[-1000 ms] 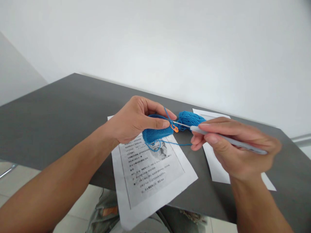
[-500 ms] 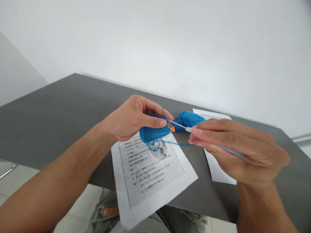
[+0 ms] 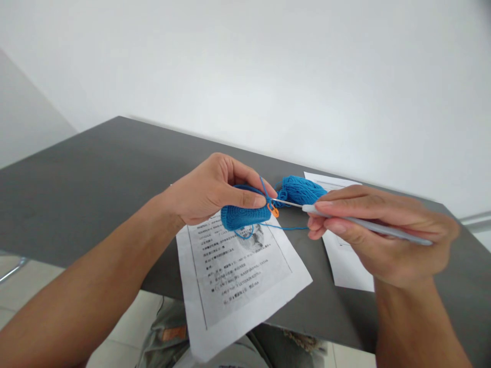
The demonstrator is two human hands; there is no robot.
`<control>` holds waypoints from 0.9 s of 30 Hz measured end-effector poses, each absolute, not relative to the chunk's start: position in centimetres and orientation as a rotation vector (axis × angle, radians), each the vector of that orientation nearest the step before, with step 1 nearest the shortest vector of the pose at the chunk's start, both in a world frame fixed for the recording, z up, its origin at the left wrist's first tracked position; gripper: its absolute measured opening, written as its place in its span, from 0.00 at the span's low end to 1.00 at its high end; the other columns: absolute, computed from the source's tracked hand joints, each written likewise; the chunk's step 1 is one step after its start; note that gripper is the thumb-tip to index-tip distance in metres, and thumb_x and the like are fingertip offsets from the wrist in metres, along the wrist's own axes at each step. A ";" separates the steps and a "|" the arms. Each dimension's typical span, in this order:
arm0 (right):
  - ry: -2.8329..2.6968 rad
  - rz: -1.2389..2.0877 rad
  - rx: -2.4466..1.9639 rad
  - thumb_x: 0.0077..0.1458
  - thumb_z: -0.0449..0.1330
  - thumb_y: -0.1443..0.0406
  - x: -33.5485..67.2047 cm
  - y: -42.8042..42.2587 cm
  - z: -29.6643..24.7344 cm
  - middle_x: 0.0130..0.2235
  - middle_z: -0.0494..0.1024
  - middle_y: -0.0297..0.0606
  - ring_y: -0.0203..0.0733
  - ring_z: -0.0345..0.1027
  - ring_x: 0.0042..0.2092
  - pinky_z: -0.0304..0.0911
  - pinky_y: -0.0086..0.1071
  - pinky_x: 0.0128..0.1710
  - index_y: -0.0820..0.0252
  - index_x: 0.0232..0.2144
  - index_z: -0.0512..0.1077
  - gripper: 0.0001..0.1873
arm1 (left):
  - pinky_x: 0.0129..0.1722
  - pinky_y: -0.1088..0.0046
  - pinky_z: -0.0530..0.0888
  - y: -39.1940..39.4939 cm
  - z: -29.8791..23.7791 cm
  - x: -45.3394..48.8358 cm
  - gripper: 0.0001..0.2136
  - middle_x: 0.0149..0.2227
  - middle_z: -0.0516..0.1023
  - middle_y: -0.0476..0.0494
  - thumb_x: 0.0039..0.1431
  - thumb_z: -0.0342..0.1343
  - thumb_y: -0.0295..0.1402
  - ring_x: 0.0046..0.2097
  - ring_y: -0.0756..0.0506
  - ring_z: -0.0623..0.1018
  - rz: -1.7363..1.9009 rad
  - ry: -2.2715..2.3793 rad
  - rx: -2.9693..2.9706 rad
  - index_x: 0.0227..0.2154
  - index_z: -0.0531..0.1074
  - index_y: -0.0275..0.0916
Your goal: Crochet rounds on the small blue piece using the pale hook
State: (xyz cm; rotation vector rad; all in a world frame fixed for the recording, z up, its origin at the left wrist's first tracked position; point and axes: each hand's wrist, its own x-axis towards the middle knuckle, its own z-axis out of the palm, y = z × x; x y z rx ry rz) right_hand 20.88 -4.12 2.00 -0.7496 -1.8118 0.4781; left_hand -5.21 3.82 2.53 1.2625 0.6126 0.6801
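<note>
Between thumb and fingers, my left hand (image 3: 218, 191) pinches the upper edge of a blue crochet piece (image 3: 243, 215). An orange stitch marker (image 3: 273, 210) hangs at the right end of that piece. My right hand (image 3: 383, 230) is closed like a pen grip around a crochet hook (image 3: 368, 226) with a pale grey handle. The hook's thin metal shaft points left, its tip at the stitches beside the marker. A strand of blue yarn runs over my left fingers, and a loose loop dangles below the piece. Behind the hands lies a skein of blue yarn (image 3: 301, 190).
A printed sheet (image 3: 245, 301) lies under the work and overhangs the front edge of the dark grey table (image 3: 95, 189). A second sheet (image 3: 349, 266) sits partly beneath my right hand. A white wall (image 3: 268, 76) rises behind the table.
My right hand has turned, and the hook now lies flatter with its handle more exposed and drawn slightly right. The crochet piece and marker have shifted slightly right and down.
</note>
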 end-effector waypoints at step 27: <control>-1.177 1.007 -0.607 0.61 0.75 0.62 15.4 -2.3 -1.3 0.29 0.87 0.32 0.35 0.80 0.26 0.78 0.25 0.24 0.53 0.41 0.86 0.06 | 0.35 0.74 0.81 1.9 1.0 -2.4 0.07 0.29 0.86 0.47 0.53 0.78 0.27 0.31 0.48 0.85 0.911 0.426 0.977 0.28 0.84 0.37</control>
